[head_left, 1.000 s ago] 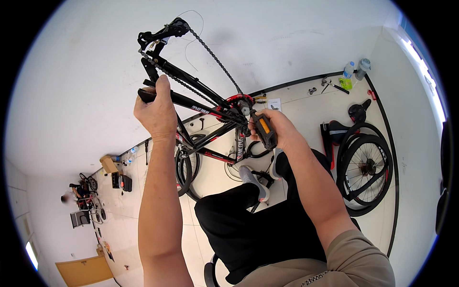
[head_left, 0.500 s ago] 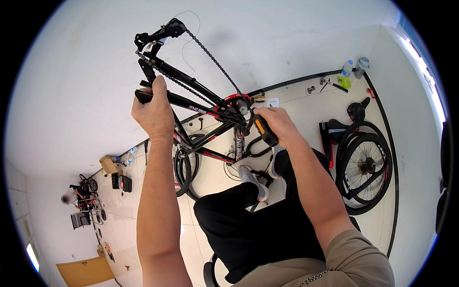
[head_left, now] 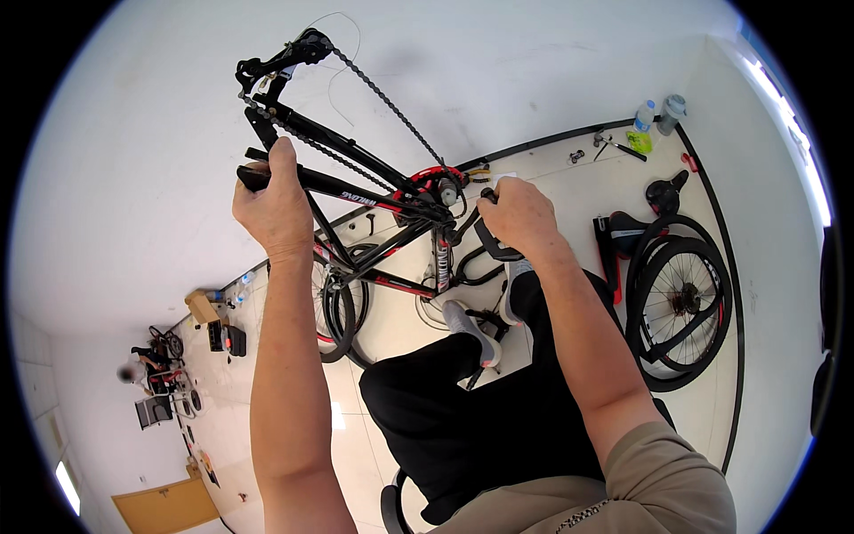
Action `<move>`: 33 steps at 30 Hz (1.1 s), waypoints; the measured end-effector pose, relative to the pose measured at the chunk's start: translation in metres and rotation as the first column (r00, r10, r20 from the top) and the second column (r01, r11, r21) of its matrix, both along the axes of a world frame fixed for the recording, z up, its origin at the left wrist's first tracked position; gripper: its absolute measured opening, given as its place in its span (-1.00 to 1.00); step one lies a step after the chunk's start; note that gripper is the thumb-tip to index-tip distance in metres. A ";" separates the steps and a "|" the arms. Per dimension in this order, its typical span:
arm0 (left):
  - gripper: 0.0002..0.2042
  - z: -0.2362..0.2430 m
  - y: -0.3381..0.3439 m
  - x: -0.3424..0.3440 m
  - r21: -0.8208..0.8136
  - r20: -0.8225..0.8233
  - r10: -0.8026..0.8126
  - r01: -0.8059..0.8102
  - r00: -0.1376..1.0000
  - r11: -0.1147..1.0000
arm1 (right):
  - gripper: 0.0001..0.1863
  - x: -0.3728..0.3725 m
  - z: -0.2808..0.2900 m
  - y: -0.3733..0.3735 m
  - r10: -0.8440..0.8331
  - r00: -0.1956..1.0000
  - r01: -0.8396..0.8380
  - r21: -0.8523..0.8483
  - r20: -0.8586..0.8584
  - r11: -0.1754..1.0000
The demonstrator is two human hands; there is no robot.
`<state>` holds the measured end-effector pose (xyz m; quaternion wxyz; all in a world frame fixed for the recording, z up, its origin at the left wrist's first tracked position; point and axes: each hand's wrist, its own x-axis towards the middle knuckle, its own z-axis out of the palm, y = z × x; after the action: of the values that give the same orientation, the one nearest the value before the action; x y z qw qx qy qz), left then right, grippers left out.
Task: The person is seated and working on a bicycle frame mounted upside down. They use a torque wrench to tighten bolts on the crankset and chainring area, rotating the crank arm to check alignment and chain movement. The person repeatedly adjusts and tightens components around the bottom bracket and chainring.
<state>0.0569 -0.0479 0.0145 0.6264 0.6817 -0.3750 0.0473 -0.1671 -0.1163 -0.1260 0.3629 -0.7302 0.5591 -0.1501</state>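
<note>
I hold a black-and-red bicycle frame (head_left: 369, 198) raised at an angle, my left hand (head_left: 271, 200) closed round one of its rear tubes. The rear derailleur (head_left: 283, 62) is at the top, with the chain (head_left: 381, 100) hanging from it down to the red-and-black chainring area (head_left: 418, 196). My right hand (head_left: 519, 214) is closed on a black pedal (head_left: 489, 238) on the crank beside the bottom bracket, hiding much of it. A loose thin cable (head_left: 347, 31) loops above the derailleur.
Bicycle wheels (head_left: 680, 303), a saddle (head_left: 665, 191) and bottles (head_left: 644, 116) lie or stand at right. Pliers (head_left: 627, 151) lie by the wall. More wheels (head_left: 342, 316) are behind the frame, a cardboard box (head_left: 203, 309) at left. A co-worker (head_left: 142, 365) is by another bicycle farther off.
The frame and my left hand have shifted left and slightly up. My right hand has risen and turned round with the pedal, whose orange reflector is now hidden.
</note>
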 end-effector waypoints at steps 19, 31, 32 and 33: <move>-0.62 0.002 0.001 -0.003 -0.008 -0.038 -0.043 0.042 0.998 0.999 | -0.60 -0.005 -0.020 -0.015 -0.020 0.998 0.017 0.049 0.053 0.999; -0.63 0.001 -0.001 -0.002 0.001 -0.037 -0.040 0.041 0.998 0.999 | -0.64 0.003 -0.020 -0.013 0.049 0.997 -0.049 -0.006 0.056 0.999; -0.63 0.001 -0.001 -0.003 0.000 -0.038 -0.043 0.043 0.998 0.999 | -0.64 0.004 -0.029 -0.017 0.046 0.994 -0.047 0.004 0.097 0.999; -0.62 0.001 -0.001 -0.003 -0.006 -0.040 -0.047 0.046 0.998 0.999 | -0.64 0.003 -0.032 -0.018 0.023 0.973 -0.053 0.125 0.230 0.991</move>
<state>0.0539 -0.0487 0.0150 0.6366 0.6719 -0.3781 0.0200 -0.1638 -0.1347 -0.1577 0.4747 -0.6935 0.5081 -0.1889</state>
